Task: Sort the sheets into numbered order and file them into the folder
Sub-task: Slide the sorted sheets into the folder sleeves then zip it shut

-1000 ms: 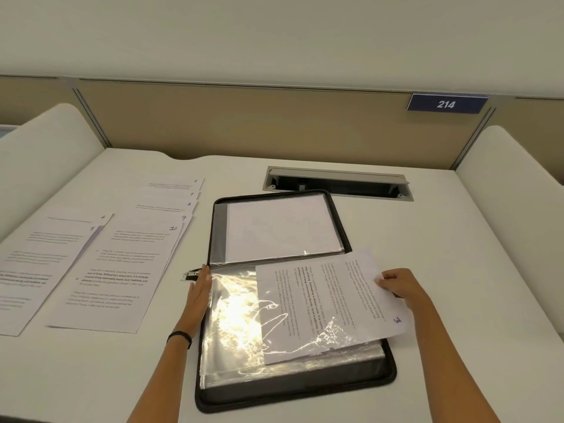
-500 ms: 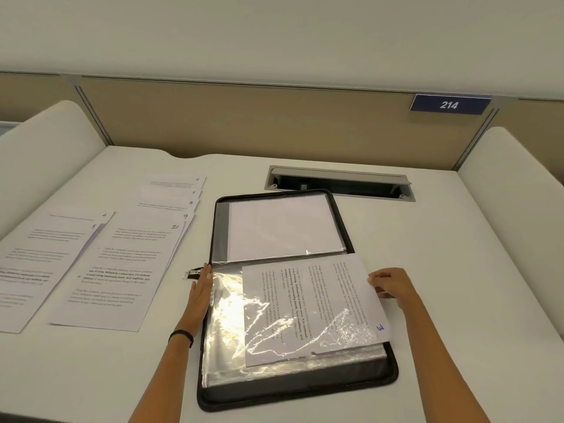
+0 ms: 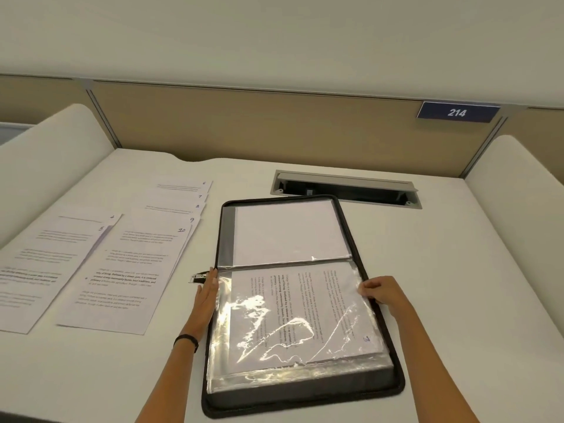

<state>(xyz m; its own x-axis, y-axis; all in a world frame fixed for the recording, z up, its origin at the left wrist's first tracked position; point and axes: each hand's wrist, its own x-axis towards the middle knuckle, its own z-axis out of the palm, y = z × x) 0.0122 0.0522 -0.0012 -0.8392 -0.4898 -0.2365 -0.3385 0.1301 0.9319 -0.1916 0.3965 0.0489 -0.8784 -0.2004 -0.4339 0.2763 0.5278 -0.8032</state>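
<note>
A black zip folder (image 3: 393,340) lies open in the middle of the desk, with clear plastic sleeves inside. The sheet numbered 3 (image 3: 305,303) sits inside the near sleeve, its text running sideways. My left hand (image 3: 207,294) lies flat on the sleeve's left edge, fingers straight. My right hand (image 3: 378,293) pinches the sleeve's right edge at the sheet's corner. A blank-looking sheet (image 3: 287,233) fills the far sleeve. Left of the folder lie two fanned piles: sheets 4 and 5 (image 3: 52,257), and sheets 6 to 10 (image 3: 134,267).
A cable slot (image 3: 345,190) is cut into the white desk (image 3: 457,270) behind the folder. Rounded white dividers rise at the left (image 3: 45,166) and right (image 3: 525,184). A beige back panel carries a blue plate reading 214 (image 3: 457,112).
My right hand has pushed sheet 3 leftward, from sticking out over the folder's right edge to lying fully inside the near sleeve. My left hand stayed on the sleeve's left edge.
</note>
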